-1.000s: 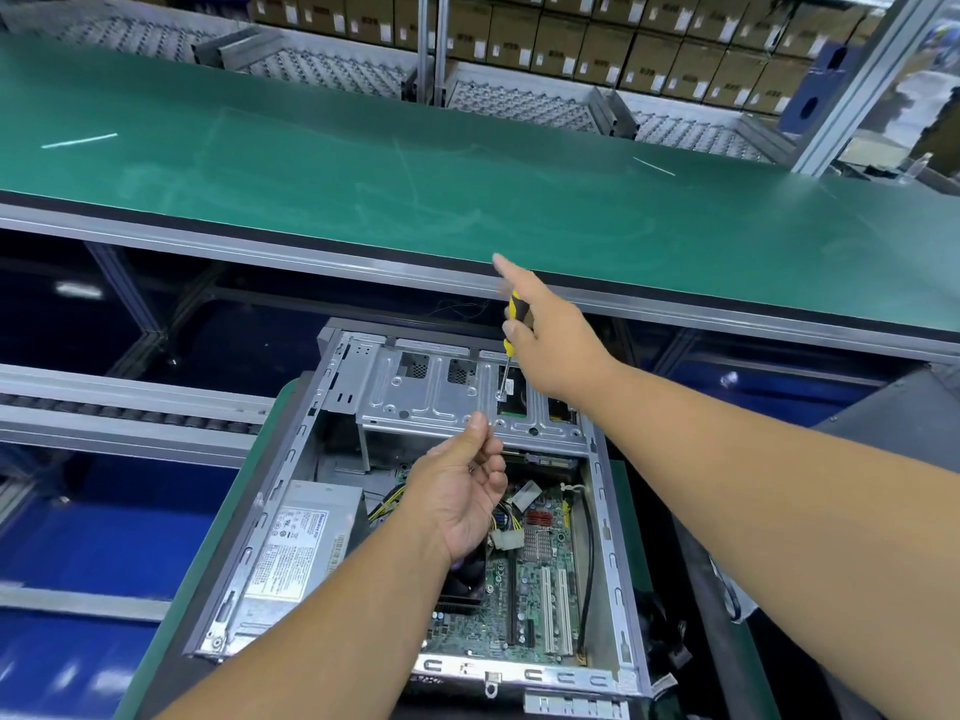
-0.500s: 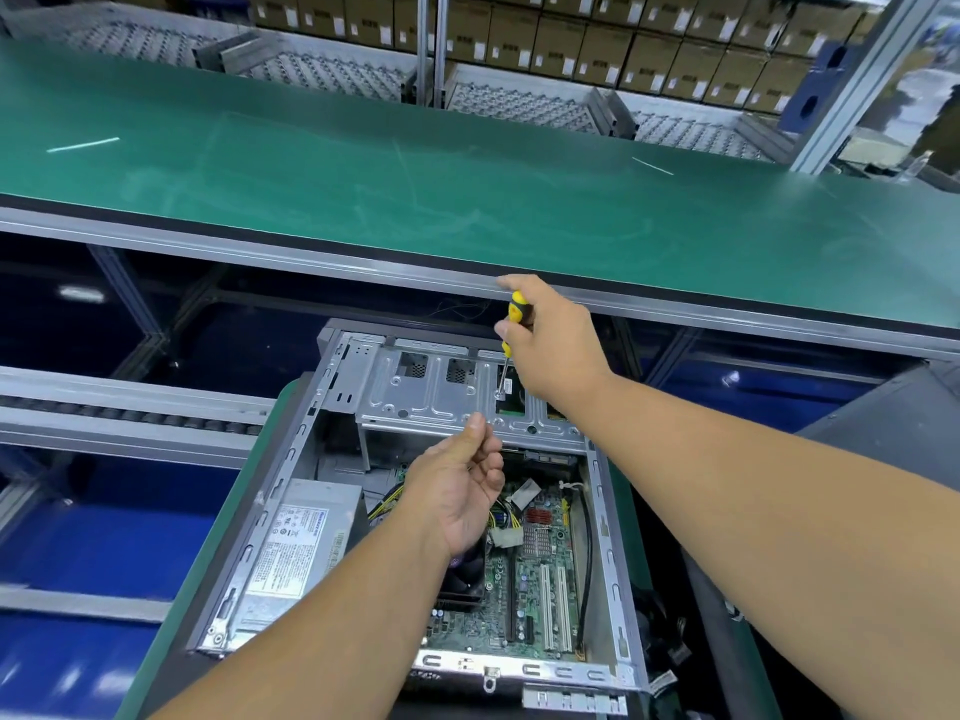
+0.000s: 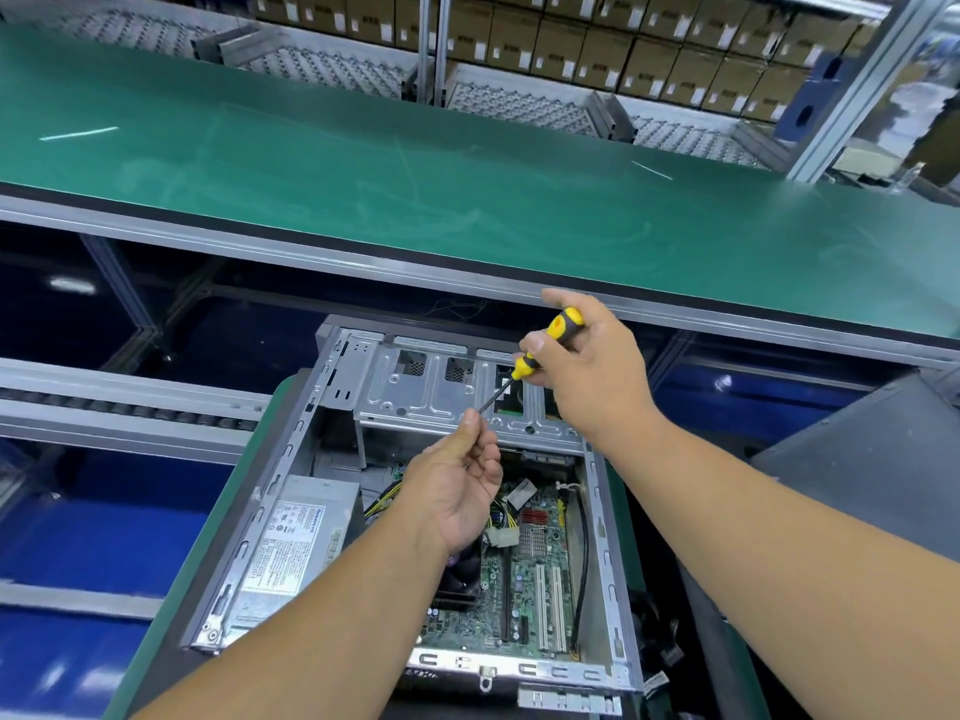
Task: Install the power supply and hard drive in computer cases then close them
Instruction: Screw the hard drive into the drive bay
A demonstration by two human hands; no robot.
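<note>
The open case (image 3: pixel 332 449) lies on the surface (image 3: pixel 171 605), power supply (image 3: pixel 291 548) seated at its left. The right hand (image 3: pixel 587 371) grips a tilted screwdriver (image 3: pixel 540 350) over the drive cage (image 3: pixel 431 392). The left hand (image 3: pixel 457 491), fingers curled and thumb raised, meets its tip; whether it pinches anything is unclear.

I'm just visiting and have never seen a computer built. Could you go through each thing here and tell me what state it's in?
Computer case: lying flat, side panel off, inside exposed.
Power supply: seated in the case's near left corner.
Drive cage: in place at the far end of the case.
Screwdriver: held tilted, tip down toward the left fingertips.
Right hand: grips the screwdriver handle.
Left hand: fingertips pinched together at the screwdriver tip; what they hold is too small to tell.
</note>
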